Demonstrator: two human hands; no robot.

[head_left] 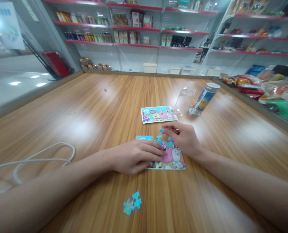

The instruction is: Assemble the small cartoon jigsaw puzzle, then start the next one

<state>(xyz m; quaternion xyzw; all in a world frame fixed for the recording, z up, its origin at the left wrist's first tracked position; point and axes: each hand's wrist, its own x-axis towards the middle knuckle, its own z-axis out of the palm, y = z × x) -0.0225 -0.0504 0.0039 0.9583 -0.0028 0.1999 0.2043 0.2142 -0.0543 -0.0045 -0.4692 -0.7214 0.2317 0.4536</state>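
A partly built cartoon jigsaw puzzle lies on the wooden table in front of me. My left hand rests flat on its left half, fingers stretched out and pressing on the pieces. My right hand hovers over the puzzle's upper right, pinching a small blue puzzle piece between thumb and fingers. A printed reference picture lies just beyond the puzzle. Two joined blue pieces sit loose near the table's front edge.
A clear jar and a tilted tube with a white cap stand behind the picture. A white cable loops at the left. Snack bags pile at the right. Store shelves line the back wall.
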